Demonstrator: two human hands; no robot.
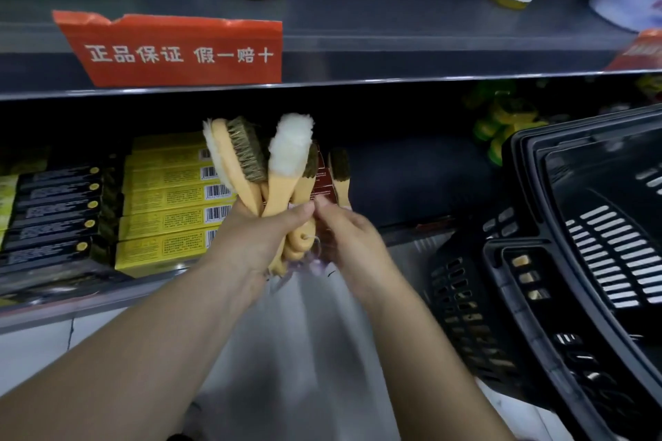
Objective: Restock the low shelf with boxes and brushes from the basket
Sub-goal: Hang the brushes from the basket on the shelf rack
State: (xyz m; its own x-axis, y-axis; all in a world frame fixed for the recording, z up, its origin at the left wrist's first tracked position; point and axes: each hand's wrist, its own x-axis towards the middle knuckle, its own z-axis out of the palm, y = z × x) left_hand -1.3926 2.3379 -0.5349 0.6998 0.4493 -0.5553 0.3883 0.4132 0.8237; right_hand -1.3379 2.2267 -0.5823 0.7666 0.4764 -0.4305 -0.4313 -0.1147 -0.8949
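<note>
The left hand [258, 243] is in the middle of the frame, and its fingers [301, 217] are wrapped tight around a bunch of brushes [272, 161]. The brushes stand tall, with their bristles and fluffy white ends pointing up and their yellow handles pointing down. The right hand [351, 240] is just beside it, and its bent fingers pinch the handles near the left thumb.

Behind the brushes is the low shelf [412, 183]. Yellow boxes [168, 204] lie flat in a stack at the middle left, with black boxes [53, 215] next to them at the far left. The shelf is bare to the right of the brushes.

A black basket [537, 261] sits at the right. The upper shelf [394, 29] hangs close over the brush tips, with a red sign [179, 50] on its edge. The pale floor [304, 351] shows between the arms.
</note>
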